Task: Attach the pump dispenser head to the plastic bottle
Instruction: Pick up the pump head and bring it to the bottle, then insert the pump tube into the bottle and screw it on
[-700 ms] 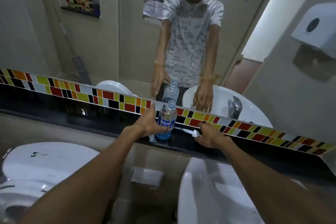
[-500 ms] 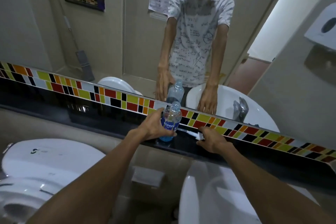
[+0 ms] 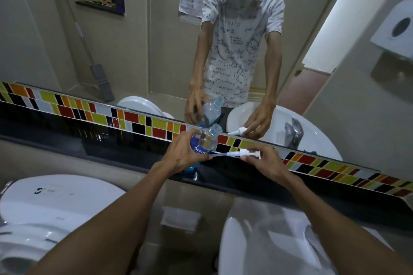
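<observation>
feeding the dip tube into the open neck

we have the clear plastic bottle with the blue label (image 3: 204, 144) gripped in our left hand (image 3: 183, 154), fingers wrapped around its body, lifted a little above the dark glossy ledge (image 3: 125, 145) and tilted so its open neck leans to the right. our right hand (image 3: 263, 163) pinches the white pump dispenser head (image 3: 245, 153) between fingertips at its collar. it lies nearly level, nozzle end to the right, and its thin clear dip tube (image 3: 220, 154) points left towards the bottle. the tube tip sits beside the label, below the mouth and not yet inside it.

the step in hand, as we judge it, is threading that tube into the neck. to do it well we should bring the bottle nearer upright and hold it steady, swing the pump so the tube hangs down, and lift the tip above the rim before lowering. the tube looks slender and springy, so guiding it slowly should keep it from catching on the lip. once the collar meets the threads, we turn it square to the neck; a crooked start would likely cross-thread. blue liquid shows low in the bottle, so a steeper tilt risks a spill over the white basin (image 3: 263, 250).
</observation>
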